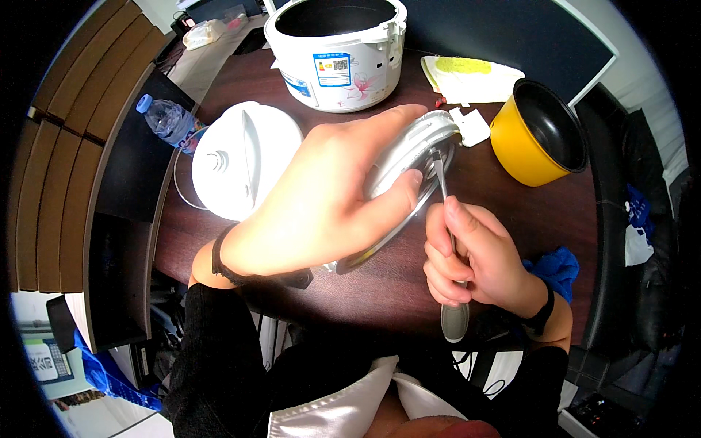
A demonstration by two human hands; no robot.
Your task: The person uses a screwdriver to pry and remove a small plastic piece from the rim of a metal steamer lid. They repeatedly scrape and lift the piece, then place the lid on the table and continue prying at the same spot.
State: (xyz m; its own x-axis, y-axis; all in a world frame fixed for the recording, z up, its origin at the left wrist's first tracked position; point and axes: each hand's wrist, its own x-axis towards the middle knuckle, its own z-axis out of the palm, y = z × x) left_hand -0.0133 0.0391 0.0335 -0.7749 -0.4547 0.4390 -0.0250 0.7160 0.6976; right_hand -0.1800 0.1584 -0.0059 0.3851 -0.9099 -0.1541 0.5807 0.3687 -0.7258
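Two grips: left hand [321, 193] on rimmed disc [394, 162], right hand [475, 252] on screwdriver [455, 321] (bare tabletop [387, 296] between).

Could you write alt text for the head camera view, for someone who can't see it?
A person's left hand grips a tilted, round silvery part while the right hand holds a screwdriver-like tool, its tip close to that part. Nearby on a dark table are a white cooker body, a round white lid and a yellow pot, black inside.
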